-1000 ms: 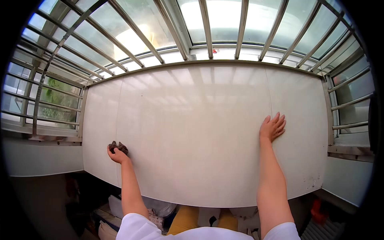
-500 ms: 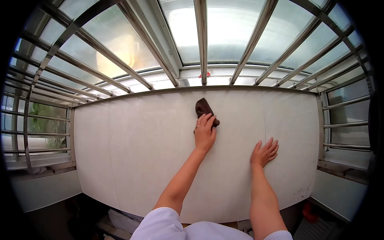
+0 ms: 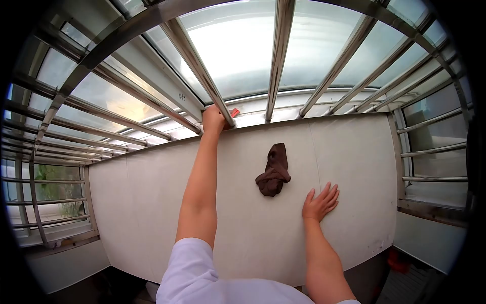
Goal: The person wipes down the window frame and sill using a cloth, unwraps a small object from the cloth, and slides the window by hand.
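Note:
My left hand reaches up to the window bars at the far edge of the pale board. It is beside a metal bar, with its fingers mostly hidden. Close to it on the sill, just past the bar, shows a small red thing, too small to name. On the board lies a crumpled dark brown cloth, with neither hand touching it. Right of the cloth, my right hand rests palm down on the board, fingers spread, holding nothing.
The pale board spans the space between the barred side windows. Metal bars stand along its far edge, before a window pane and a white sill. A red object sits low at the right.
My left hand has let go of the cloth and moved up and left to the bars. The cloth stays on the board. My right hand stays flat, and the view has shifted.

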`<state>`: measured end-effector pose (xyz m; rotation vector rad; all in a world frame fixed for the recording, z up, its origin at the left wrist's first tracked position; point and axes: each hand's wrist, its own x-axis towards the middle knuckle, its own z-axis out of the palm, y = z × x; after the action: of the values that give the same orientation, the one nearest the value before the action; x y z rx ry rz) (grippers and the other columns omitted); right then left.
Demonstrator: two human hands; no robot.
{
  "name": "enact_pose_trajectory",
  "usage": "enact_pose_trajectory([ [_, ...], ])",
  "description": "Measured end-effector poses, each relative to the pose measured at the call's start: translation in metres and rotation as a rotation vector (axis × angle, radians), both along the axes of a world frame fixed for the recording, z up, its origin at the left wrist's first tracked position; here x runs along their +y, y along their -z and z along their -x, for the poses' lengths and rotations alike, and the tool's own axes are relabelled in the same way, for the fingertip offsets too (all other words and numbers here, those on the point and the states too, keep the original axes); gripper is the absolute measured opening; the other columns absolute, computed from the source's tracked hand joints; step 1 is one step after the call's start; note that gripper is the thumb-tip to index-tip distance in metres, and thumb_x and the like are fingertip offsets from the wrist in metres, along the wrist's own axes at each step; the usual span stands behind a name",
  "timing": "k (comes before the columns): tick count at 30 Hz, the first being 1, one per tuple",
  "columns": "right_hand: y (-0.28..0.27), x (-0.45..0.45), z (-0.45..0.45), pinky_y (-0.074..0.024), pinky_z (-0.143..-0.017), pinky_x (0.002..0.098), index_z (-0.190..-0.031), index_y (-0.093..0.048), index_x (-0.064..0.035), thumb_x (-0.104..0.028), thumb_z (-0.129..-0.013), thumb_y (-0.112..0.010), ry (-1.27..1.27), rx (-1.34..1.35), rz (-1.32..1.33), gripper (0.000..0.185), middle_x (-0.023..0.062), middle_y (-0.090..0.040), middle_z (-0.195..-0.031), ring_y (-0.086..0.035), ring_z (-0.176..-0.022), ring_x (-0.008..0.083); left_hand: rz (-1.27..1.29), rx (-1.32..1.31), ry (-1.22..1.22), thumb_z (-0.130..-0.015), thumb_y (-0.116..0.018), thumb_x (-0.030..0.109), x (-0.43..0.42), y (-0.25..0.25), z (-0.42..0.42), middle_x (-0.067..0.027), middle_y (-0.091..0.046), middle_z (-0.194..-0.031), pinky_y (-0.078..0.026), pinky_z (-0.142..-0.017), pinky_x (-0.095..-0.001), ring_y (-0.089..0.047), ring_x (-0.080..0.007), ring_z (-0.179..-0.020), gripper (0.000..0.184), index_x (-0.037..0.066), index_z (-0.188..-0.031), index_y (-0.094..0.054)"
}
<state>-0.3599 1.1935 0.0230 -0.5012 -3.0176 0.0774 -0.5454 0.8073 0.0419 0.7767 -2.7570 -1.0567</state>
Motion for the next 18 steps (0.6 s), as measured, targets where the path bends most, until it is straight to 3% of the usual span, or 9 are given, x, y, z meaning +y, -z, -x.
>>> enact_pose_trajectory([
  [2, -0.001, 0.001, 0.001, -0.0119, -0.11, 0.0544, -0.143, -0.026, -0.0075, -0.036, -0.091, -0.048, -0.004, 0.006, 0.005, 0.063, 0.015, -0.019, -0.151, -0.015, -0.139, 0.0339, -0.313, 0.053, -0.008, -0.065, -0.08, 0.004, -0.02, 0.048, 0.023, -0.008, -0.062, -0.082, -0.051, -0.057, -0.0245, -0.061, -0.0156, -0.068, 0.044, -0.001, -0.106, -0.065],
  [4, 0.0, 0.002, 0.001, -0.0124, -0.111, 0.0547, -0.142, -0.029, -0.0074, -0.037, -0.088, -0.051, -0.003, -0.011, 0.021, 0.065, 0.016, -0.019, -0.151, -0.015, -0.14, 0.0344, -0.274, -0.05, 0.075, -0.062, -0.082, 0.002, -0.014, 0.032, 0.029, -0.0037, -0.054, -0.078, -0.048, -0.054, -0.0237, -0.053, -0.0129, -0.059, 0.05, -0.004, -0.108, -0.063],
  [5, 0.0, 0.003, 0.0, -0.0124, -0.111, 0.0547, -0.142, -0.029, -0.0074, -0.037, -0.088, -0.051, 0.009, -0.016, 0.017, 0.065, 0.016, -0.019, -0.151, -0.015, -0.14, 0.0344, -0.415, -0.057, 0.085, -0.063, -0.081, 0.001, -0.024, 0.056, 0.036, -0.0017, -0.052, -0.074, -0.047, -0.052, -0.0234, -0.052, -0.011, -0.058, 0.048, -0.004, -0.107, -0.063],
  [11, 0.0, -0.001, 0.002, -0.0121, -0.111, 0.0543, -0.142, -0.03, -0.0078, -0.037, -0.088, -0.051, 0.016, -0.003, 0.021, 0.065, 0.0154, -0.019, -0.151, -0.016, -0.14, 0.0337, -0.071, -0.242, 0.183, -0.073, -0.076, 0.004, -0.013, 0.022, 0.031, -0.0008, -0.057, -0.065, -0.043, -0.052, -0.0247, -0.051, -0.009, -0.058, 0.022, -0.001, -0.092, -0.065],
  [13, 0.001, 0.0, 0.0, -0.0126, -0.111, 0.0541, -0.142, -0.03, -0.0081, -0.037, -0.087, -0.052, 0.009, 0.008, 0.011, 0.066, 0.0155, -0.02, -0.151, -0.017, -0.14, 0.0338, -0.252, 0.159, 0.063, -0.075, -0.077, 0.011, -0.022, 0.055, 0.026, -0.0033, -0.063, -0.07, -0.043, -0.055, -0.0262, -0.053, -0.0082, -0.059, 0.018, 0.001, -0.083, -0.064],
  [14, 0.002, 0.001, 0.002, -0.0126, -0.111, 0.0541, -0.142, -0.03, -0.0081, -0.037, -0.087, -0.052, 0.003, 0.011, 0.017, 0.066, 0.0155, -0.02, -0.151, -0.017, -0.14, 0.0338, -0.162, 0.186, -0.097, -0.078, -0.075, 0.015, 0.01, -0.008, 0.01, -0.0033, -0.066, -0.074, -0.045, -0.059, -0.0247, -0.057, -0.0081, -0.062, 0.018, 0.001, -0.081, -0.064],
  [15, 0.003, 0.001, 0.001, -0.0131, -0.111, 0.0544, -0.142, -0.03, -0.0083, -0.037, -0.087, -0.052, 0.003, 0.02, 0.005, 0.066, 0.0155, -0.02, -0.151, -0.017, -0.14, 0.0338, -0.152, 0.19, -0.104, -0.078, -0.075, 0.015, 0.021, -0.019, -0.001, -0.0033, -0.066, -0.074, -0.045, -0.059, -0.0247, -0.057, -0.0081, -0.062, 0.018, 0.001, -0.081, -0.064],
  [17, 0.003, 0.001, 0.0, -0.0137, -0.111, 0.0546, -0.142, -0.03, -0.0084, -0.037, -0.087, -0.053, -0.014, 0.032, 0.007, 0.065, 0.0155, -0.021, -0.151, -0.018, -0.139, 0.0338, -0.195, 0.576, -0.305, -0.08, -0.071, 0.015, 0.03, -0.033, -0.023, -0.0071, -0.069, -0.077, -0.049, -0.064, -0.0271, -0.065, -0.014, -0.069, 0.017, 0.001, -0.089, -0.067],
  [18, 0.003, 0.001, 0.0, -0.0141, -0.11, 0.055, -0.141, -0.031, -0.0084, -0.037, -0.087, -0.053, -0.01, 0.041, 0.003, 0.065, 0.0156, -0.021, -0.151, -0.018, -0.139, 0.034, -0.278, 0.697, -0.282, -0.085, -0.068, 0.016, 0.034, -0.032, -0.036, -0.0005, -0.065, -0.074, -0.046, -0.058, -0.0208, -0.06, -0.0078, -0.066, 0.016, 0.001, -0.09, -0.064],
])
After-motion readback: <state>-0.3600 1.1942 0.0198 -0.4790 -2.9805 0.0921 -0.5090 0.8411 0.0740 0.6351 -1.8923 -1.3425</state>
